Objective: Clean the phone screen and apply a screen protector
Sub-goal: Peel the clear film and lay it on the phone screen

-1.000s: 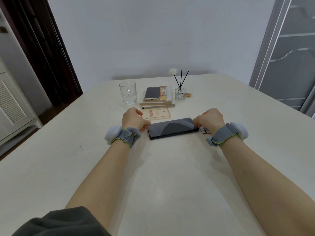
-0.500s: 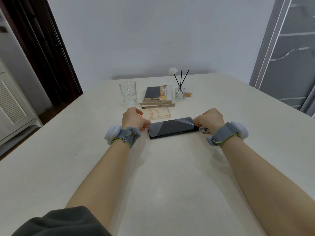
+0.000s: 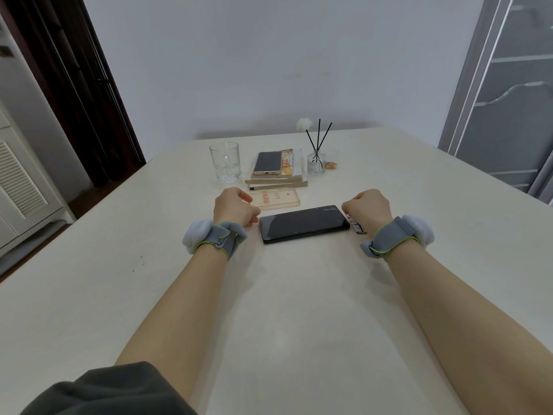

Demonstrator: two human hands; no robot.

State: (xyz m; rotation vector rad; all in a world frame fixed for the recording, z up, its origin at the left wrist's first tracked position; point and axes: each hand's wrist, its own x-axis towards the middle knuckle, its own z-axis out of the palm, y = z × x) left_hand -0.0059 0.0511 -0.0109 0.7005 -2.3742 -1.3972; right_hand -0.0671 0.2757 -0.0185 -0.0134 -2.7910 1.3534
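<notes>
Phone (image 3: 303,223) lies flat and screen-up on the tabletop (image 3: 299,310), its long side running across in front of me, between my two hands. My left hand (image 3: 235,208) sits at its left end with the fingers (image 3: 253,218) curled in, tips just beside the short edge. My right hand (image 3: 366,206) sits at the right end, also curled, with its tips at the far right corner of the screen. The tips are tucked out of view, so I cannot tell whether either hand pinches a film or anything else. A pale strip along the screen's far right edge may only be a reflection.

A small dark packet (image 3: 357,226) lies just beside the phone's right end, partly under my right wrist. Beyond the phone lies a clear case (image 3: 276,198) with red writing. Behind that is a stack of books (image 3: 276,182) with a second phone (image 3: 267,163) on top. A drinking glass (image 3: 225,161) stands to their left and a reed diffuser (image 3: 316,163) to their right.
</notes>
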